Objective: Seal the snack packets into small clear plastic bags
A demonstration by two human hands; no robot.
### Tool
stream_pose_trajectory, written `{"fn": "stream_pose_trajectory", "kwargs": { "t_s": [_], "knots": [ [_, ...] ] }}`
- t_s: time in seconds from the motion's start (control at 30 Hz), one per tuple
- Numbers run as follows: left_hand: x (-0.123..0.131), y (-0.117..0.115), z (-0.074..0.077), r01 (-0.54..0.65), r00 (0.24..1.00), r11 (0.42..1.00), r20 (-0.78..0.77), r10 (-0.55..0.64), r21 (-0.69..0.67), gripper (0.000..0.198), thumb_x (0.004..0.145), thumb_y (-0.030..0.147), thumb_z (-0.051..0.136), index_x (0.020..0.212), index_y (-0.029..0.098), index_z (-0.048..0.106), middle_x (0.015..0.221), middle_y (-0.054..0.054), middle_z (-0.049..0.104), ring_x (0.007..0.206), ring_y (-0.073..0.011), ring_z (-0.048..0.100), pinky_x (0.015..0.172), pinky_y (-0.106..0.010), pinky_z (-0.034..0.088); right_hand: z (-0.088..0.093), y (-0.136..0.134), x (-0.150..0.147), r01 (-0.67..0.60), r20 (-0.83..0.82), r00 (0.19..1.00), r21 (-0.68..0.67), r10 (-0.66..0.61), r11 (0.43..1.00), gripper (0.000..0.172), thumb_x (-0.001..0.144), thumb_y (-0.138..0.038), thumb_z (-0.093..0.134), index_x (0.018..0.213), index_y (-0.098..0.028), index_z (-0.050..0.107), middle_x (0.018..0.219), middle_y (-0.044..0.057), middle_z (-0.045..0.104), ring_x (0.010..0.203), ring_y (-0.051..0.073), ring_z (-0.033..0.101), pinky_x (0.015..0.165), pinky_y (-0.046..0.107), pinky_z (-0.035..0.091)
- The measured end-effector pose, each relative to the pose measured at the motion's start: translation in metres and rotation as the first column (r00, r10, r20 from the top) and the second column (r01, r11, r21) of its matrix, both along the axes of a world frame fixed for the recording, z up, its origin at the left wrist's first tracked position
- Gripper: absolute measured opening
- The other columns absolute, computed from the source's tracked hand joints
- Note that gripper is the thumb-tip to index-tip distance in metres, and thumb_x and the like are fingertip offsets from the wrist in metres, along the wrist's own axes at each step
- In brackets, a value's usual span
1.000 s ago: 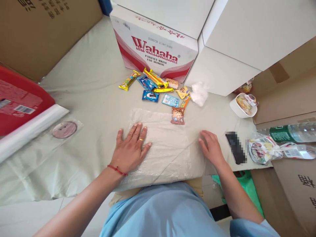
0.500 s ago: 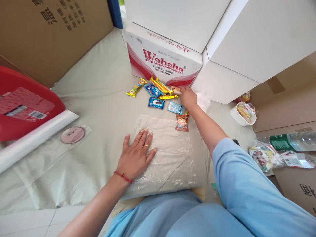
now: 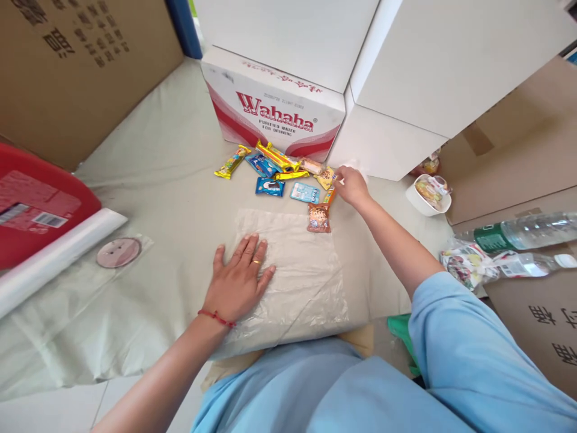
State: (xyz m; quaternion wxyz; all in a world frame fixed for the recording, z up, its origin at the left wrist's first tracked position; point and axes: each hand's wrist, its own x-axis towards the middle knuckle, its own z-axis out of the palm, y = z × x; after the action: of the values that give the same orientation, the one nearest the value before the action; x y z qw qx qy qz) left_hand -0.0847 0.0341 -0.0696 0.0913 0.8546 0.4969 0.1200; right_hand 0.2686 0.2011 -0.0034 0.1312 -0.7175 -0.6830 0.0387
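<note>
My left hand (image 3: 238,278) lies flat with fingers spread on the left part of a clear plastic bag (image 3: 297,264), which is laid out on the cloth-covered table. Beyond the bag, my right hand (image 3: 352,185) pinches the right edge of a yellow snack packet (image 3: 323,178). Close by lie an orange packet (image 3: 330,195), a brown cookie packet (image 3: 319,218) on the bag's far right corner, and a light-blue packet (image 3: 305,192). Further left are a dark-blue snack packet (image 3: 270,186), a pinkish wrapped snack (image 3: 312,165) and several yellow wrapped bars (image 3: 232,162).
A Wahaha water carton (image 3: 274,108) stands behind the snacks, beside white boxes (image 3: 396,138). On the left are a red container (image 3: 40,204), a plastic roll (image 3: 67,255) and a round pink disc (image 3: 119,252). A white bowl (image 3: 428,195) and plastic bottles (image 3: 523,234) are at right.
My right hand has moved from the pinkish snack slightly towards me, onto the yellow packet, which now shows. My left hand stays flat on the bag. The view has turned a little right.
</note>
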Motion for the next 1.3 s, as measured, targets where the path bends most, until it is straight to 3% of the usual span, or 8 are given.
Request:
{"fn": "stream_pose_trajectory", "kwargs": {
  "t_s": [0.33, 0.5, 0.6, 0.7, 0.77, 0.87, 1.0, 1.3],
  "knots": [
    [0.003, -0.001, 0.006, -0.039, 0.998, 0.999, -0.044, 0.037, -0.035, 0.061, 0.106, 0.047, 0.036, 0.16, 0.021, 0.045, 0.17, -0.014, 0.037, 0.158, -0.0321, 0.036, 0.129, -0.066, 0.01, -0.009, 0.052, -0.043, 0.0, 0.198, 0.98, -0.041, 0.008, 0.999, 0.035, 0.099, -0.021, 0.05, 0.129, -0.015, 0.066, 0.13, 0.021, 0.068, 0.123, 0.037, 0.055, 0.101, 0.048, 0.045],
    [0.002, 0.0, 0.005, -0.027, 1.0, 0.999, -0.01, 0.027, -0.024, 0.06, 0.105, 0.046, 0.038, 0.159, 0.021, 0.045, 0.17, -0.015, 0.037, 0.157, -0.0323, 0.037, 0.129, -0.066, 0.009, 0.015, 0.027, -0.018, 0.183, -0.192, 0.97, 0.169, -0.15, 0.969, 0.026, 0.1, -0.028, 0.046, 0.105, -0.018, 0.069, 0.107, 0.013, 0.074, 0.101, 0.028, 0.064, 0.088, 0.039, 0.049],
    [0.001, 0.0, 0.004, -0.018, 1.0, 1.0, 0.011, 0.018, -0.022, 0.061, 0.106, 0.046, 0.037, 0.16, 0.018, 0.045, 0.169, -0.017, 0.038, 0.157, -0.0329, 0.037, 0.129, -0.067, 0.009, 0.025, -0.016, -0.004, 0.226, -0.662, 0.735, 0.037, -0.146, 0.974, 0.02, 0.094, -0.04, 0.058, 0.089, -0.021, 0.063, 0.084, 0.004, 0.069, 0.074, 0.017, 0.058, 0.071, 0.03, 0.047],
    [0.002, 0.0, 0.004, -0.02, 0.999, 0.999, 0.034, 0.021, -0.025, 0.06, 0.107, 0.044, 0.033, 0.16, 0.019, 0.043, 0.169, -0.017, 0.038, 0.157, -0.0325, 0.037, 0.128, -0.068, 0.009, 0.024, -0.069, -0.011, -0.021, -0.879, 0.435, -0.228, -0.197, 0.973, 0.033, 0.079, -0.05, 0.077, 0.085, -0.021, 0.061, 0.073, -0.002, 0.062, 0.061, 0.011, 0.051, 0.062, 0.025, 0.042],
    [0.002, 0.0, 0.005, -0.018, 0.999, 0.999, 0.04, 0.019, -0.031, 0.059, 0.108, 0.042, 0.03, 0.161, 0.019, 0.043, 0.169, -0.017, 0.037, 0.158, -0.0324, 0.036, 0.128, -0.069, 0.009, 0.014, -0.101, -0.028, -0.22, -0.888, 0.397, -0.338, -0.232, 0.915, 0.041, 0.073, -0.055, 0.082, 0.084, -0.021, 0.063, 0.07, -0.003, 0.06, 0.059, 0.011, 0.051, 0.06, 0.024, 0.042],
    [0.003, -0.001, 0.005, -0.018, 0.999, 0.999, 0.037, 0.02, -0.042, 0.059, 0.109, 0.039, 0.027, 0.161, 0.018, 0.042, 0.17, -0.016, 0.037, 0.158, -0.032, 0.036, 0.127, -0.069, 0.01, -0.006, -0.136, -0.058, -0.392, -0.833, 0.531, -0.403, -0.154, 0.827, 0.044, 0.081, -0.064, 0.073, 0.081, -0.021, 0.064, 0.07, -0.001, 0.06, 0.062, 0.014, 0.054, 0.061, 0.027, 0.045],
    [0.003, -0.001, 0.006, -0.034, 0.999, 0.998, 0.033, 0.035, -0.05, 0.058, 0.109, 0.037, 0.026, 0.162, 0.019, 0.041, 0.17, -0.015, 0.037, 0.158, -0.0308, 0.036, 0.128, -0.069, 0.01, -0.016, -0.158, -0.082, -0.313, -0.549, 0.818, -0.177, 0.171, 0.933, 0.036, 0.097, -0.053, 0.059, 0.097, -0.019, 0.072, 0.108, 0.011, 0.07, 0.101, 0.025, 0.067, 0.084, 0.038, 0.054],
    [0.005, -0.003, 0.003, -0.097, 0.995, 0.993, 0.004, 0.097, -0.068, 0.062, 0.108, 0.045, 0.029, 0.166, 0.024, 0.033, 0.173, -0.013, 0.03, 0.162, -0.0335, 0.025, 0.127, -0.072, 0.0, -0.011, -0.185, -0.103, -0.464, -0.162, 0.886, -0.284, 0.435, 0.839, 0.053, 0.097, -0.028, 0.069, 0.148, -0.026, 0.058, 0.148, 0.012, 0.06, 0.132, 0.031, 0.061, 0.102, 0.045, 0.057]
  ]
}}
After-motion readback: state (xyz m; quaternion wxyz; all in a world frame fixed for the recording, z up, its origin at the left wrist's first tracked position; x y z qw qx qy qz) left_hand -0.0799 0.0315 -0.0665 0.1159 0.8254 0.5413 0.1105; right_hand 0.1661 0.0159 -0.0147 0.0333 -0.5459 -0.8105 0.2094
